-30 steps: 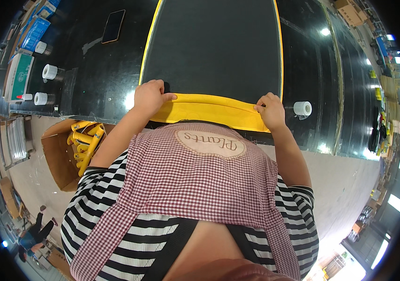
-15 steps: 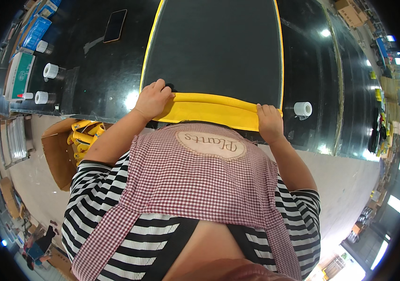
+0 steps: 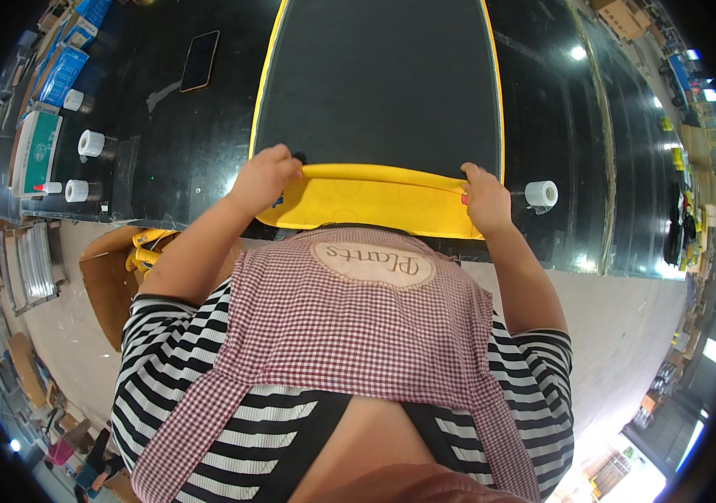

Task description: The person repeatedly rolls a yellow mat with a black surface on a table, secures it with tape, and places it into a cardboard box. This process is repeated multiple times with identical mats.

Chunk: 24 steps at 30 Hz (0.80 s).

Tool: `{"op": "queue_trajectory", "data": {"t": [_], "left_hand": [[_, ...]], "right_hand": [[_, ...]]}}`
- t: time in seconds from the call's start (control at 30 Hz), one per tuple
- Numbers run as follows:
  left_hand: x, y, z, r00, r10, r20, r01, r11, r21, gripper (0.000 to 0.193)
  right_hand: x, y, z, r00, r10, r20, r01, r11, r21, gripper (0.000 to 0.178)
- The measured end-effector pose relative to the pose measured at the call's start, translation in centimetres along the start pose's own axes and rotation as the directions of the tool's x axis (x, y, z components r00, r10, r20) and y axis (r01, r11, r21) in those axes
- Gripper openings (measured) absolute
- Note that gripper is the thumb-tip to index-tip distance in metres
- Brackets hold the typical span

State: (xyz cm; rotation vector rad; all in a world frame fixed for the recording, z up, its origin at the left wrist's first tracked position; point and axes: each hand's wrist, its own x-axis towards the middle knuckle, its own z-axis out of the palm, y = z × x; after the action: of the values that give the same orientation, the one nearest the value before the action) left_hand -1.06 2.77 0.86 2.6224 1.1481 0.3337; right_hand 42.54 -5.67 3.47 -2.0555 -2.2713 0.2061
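Observation:
A long sheet (image 3: 379,92) lies stretched away from me on the black table, its upper face dark and its two long edges yellow. The near end is turned over, so a yellow band (image 3: 374,199) with a rounded upper fold runs across in front of my apron. At the left end of that fold, my left hand (image 3: 263,180) is closed with fingertips curled over it. My right hand (image 3: 486,199) grips the opposite end, fingers bent round the yellow edge. Small blue and red patches show beside the hands; what they are I cannot make out.
White rolls (image 3: 91,143) stand along the table's left side, near a green-and-white box (image 3: 37,151) and a small red-capped bottle (image 3: 49,188). Another white roll (image 3: 541,194) sits at right. A phone (image 3: 200,61) lies far left. Below the table, a cardboard box (image 3: 106,289) holds yellow rolls.
The fold has narrowed and more of the flat yellow band shows beneath it. Both hands have shifted slightly on its ends, and my right fingers have lifted a little.

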Motion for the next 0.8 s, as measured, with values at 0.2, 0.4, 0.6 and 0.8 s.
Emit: {"op": "queue_trajectory", "data": {"t": [0.2,0.4,0.6,0.8], "left_hand": [[3.3,0.1,-1.6,0.993,-0.059,0.105,0.055,0.998,0.04,0.022],[-0.7,4.0,1.5,0.994,-0.094,0.052,0.079,0.971,0.227,0.051],[1.8,4.5,1.3,0.967,-0.251,0.043,0.243,0.961,0.131,0.082],[14.6,-1.9,-1.1,0.945,-0.316,0.08,0.288,0.924,0.252,0.079]], "right_hand": [[1.2,0.5,0.3,0.992,-0.124,-0.023,0.12,0.984,-0.135,0.023],[-3.7,-2.5,4.6,0.989,0.042,-0.142,-0.047,0.998,-0.033,0.05],[-0.3,-3.4,3.7,0.99,0.066,-0.124,-0.069,0.998,-0.012,0.083],[13.8,1.3,3.5,0.975,0.029,-0.22,-0.072,0.979,-0.19,0.069]]}}
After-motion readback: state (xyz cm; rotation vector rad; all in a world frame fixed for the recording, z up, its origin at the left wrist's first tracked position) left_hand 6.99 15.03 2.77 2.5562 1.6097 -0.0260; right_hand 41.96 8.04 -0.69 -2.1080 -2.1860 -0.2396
